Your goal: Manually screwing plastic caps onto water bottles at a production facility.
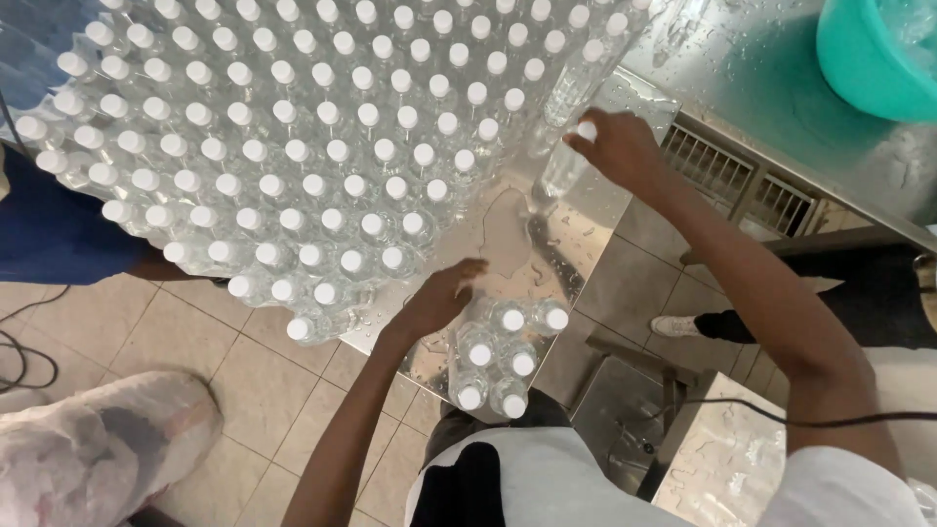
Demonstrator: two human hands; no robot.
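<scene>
The right hand (620,146) grips one clear bottle (564,168) by its cap at the tabletop's (508,234) far edge; the left hand (444,293) rests open beside the small cluster (498,356), where that bottle likely belongs.

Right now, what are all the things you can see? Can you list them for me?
Clear plastic water bottles with white caps: too many to count, packed together, upper left of table.
Small cluster of clear capped bottles: six, near table edge.
Shiny wet metal table: one, silver, centre.
Teal plastic basin: one, top right.
Plastic-wrapped bundle: one, whitish, on tiled floor, lower left.
Black cable: one, lower right.
Another person's white shoe: one, right of table.
Left hand: flat on table beside small cluster.
Right hand: fingers gripping a single bottle by its cap.
</scene>
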